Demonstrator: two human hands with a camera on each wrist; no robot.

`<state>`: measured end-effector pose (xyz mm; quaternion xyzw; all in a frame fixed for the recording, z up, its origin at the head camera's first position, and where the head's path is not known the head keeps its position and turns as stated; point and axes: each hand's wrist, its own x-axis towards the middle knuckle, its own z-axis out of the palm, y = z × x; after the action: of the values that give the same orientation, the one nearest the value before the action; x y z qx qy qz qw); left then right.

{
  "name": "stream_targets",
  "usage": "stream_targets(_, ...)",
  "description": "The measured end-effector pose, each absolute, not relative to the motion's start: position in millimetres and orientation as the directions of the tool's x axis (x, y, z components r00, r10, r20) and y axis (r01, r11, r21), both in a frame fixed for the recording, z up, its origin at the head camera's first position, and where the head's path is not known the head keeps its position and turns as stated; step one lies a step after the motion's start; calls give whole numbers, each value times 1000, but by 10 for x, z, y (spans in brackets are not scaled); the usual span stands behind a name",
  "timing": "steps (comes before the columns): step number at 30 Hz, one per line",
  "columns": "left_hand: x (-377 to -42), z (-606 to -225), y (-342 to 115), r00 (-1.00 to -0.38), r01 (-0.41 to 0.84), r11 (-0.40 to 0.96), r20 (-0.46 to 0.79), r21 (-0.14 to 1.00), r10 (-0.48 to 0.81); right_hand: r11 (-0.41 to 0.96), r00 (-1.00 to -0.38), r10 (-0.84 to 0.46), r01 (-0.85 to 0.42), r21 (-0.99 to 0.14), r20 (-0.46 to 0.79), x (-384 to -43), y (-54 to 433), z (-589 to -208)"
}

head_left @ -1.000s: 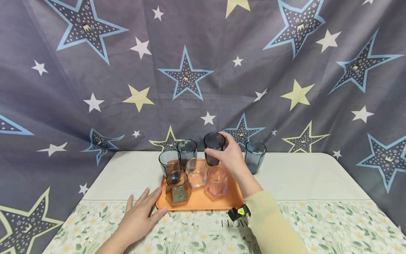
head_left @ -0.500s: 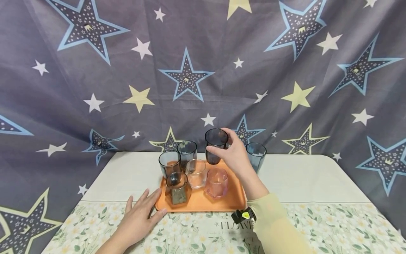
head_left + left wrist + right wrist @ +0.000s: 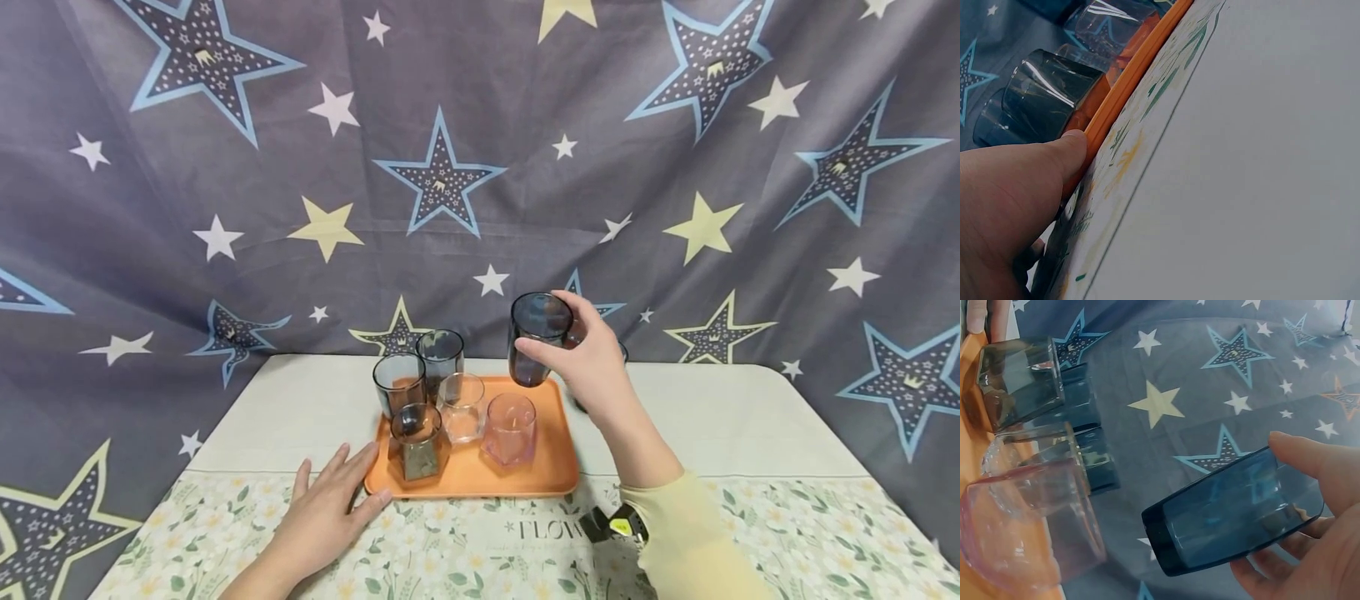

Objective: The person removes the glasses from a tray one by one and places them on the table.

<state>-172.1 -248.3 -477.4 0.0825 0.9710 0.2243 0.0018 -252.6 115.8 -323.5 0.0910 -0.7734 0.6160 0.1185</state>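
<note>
A tall dark blue drinking glass (image 3: 536, 350) is raised above the back right part of an orange tray (image 3: 553, 446). My right hand (image 3: 600, 362) grips it between thumb and fingers. The right wrist view shows the same blue glass (image 3: 1229, 519) lifted away from the other glasses. My left hand (image 3: 326, 508) rests at the tray's left front corner, its fingers extended; the thumb (image 3: 1072, 150) touches the orange rim. On the tray stand a pink glass (image 3: 512, 442), a clear glass (image 3: 462, 417), a grey-brown glass (image 3: 418, 450) and two blue glasses (image 3: 397, 385) at the left and back.
Another blue glass stands on the table right of the tray, mostly hidden behind my right hand. A white and floral cloth (image 3: 750, 425) covers the table. Behind its far edge hangs a grey star-patterned curtain (image 3: 420, 275).
My right hand has lifted the blue glass from the back of the tray and moved it to the right, now partly covering the glass beyond. My left hand has stayed at the corner.
</note>
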Motion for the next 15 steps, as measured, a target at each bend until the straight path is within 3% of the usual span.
stream_targets(15,-1726,-4773,-2497,-981,195,880,74,433,181,227,-951,-30,-306,-925,308,-2271,1630,-3156)
